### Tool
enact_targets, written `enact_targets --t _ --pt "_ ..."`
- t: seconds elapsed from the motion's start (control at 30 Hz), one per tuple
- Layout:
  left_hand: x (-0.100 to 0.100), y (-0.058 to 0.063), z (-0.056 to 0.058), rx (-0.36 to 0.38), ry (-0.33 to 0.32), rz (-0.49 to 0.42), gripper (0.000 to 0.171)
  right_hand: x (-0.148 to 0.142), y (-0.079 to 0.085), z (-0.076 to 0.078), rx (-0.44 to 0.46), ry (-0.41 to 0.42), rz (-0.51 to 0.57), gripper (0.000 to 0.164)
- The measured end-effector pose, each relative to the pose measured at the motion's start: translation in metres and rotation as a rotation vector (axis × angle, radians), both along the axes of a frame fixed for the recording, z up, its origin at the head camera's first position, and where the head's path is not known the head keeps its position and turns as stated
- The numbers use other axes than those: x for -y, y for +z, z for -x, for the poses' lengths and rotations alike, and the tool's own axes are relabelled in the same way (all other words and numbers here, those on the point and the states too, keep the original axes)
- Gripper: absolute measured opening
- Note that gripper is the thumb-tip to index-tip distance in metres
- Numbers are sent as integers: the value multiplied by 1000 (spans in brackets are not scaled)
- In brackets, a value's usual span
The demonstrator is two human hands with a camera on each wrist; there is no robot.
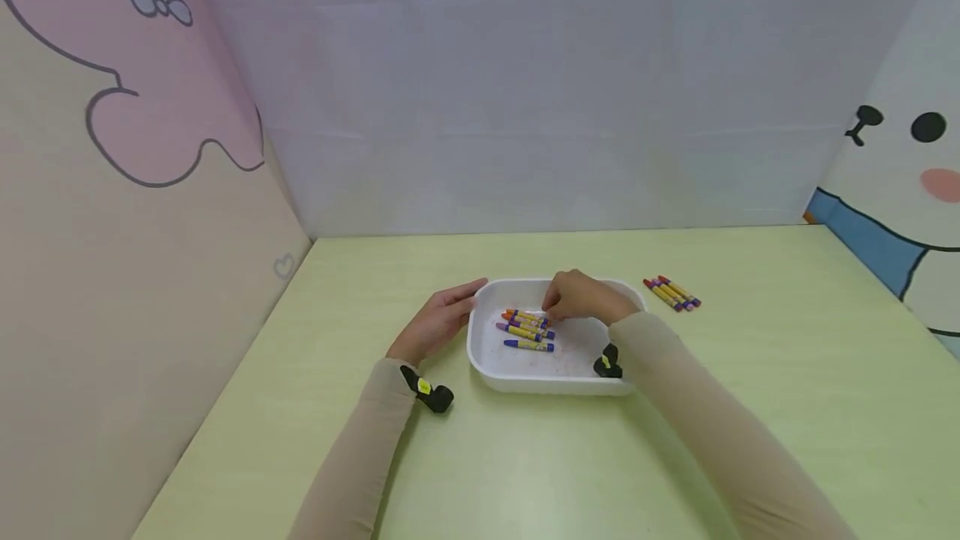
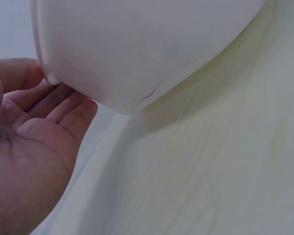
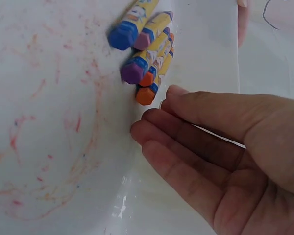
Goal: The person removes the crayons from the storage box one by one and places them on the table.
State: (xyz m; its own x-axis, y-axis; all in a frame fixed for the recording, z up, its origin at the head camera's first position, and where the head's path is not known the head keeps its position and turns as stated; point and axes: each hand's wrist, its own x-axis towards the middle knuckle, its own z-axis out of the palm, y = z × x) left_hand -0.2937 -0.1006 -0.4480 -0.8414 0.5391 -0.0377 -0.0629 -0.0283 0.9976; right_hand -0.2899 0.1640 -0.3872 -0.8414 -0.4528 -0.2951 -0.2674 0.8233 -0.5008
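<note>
A white tray [image 1: 558,386] stands on the table with several crayons in it. My left hand [image 1: 435,323] holds the tray's left end, thumb at the rim and fingers along the outer wall. Inside the tray, my right hand [image 1: 581,297] is bent down near its far wall. Its loosely bent fingertips are right beside the ends of the orange crayons [image 3: 146,95], with no crayon showing between thumb and fingers. A purple crayon [image 3: 133,72] and a pink crayon [image 3: 144,39] lie alongside, and a blue crayon [image 1: 528,346] lies a little nearer me.
On the light green table [image 1: 480,473], several more crayons [image 1: 672,293] lie in a row to the right of the tray. Coloured marks [image 3: 78,122] streak the tray's floor. A pale wall [image 1: 540,107] rises behind the table, and cartoon-printed walls flank it.
</note>
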Motion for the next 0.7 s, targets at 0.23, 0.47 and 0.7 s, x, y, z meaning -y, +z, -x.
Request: enact_targets --t 0.23,0.47,0.7 --pt "-1 -2 2 -2 3 -3 45 7 -4 -1 -28 8 12 13" --pt "0 -1 1 6 -3 -5 46 13 -8 0 -30 8 -6 6" --pt "-1 0 1 19 -2 0 45 15 -7 -2 -40 10 -22 5"
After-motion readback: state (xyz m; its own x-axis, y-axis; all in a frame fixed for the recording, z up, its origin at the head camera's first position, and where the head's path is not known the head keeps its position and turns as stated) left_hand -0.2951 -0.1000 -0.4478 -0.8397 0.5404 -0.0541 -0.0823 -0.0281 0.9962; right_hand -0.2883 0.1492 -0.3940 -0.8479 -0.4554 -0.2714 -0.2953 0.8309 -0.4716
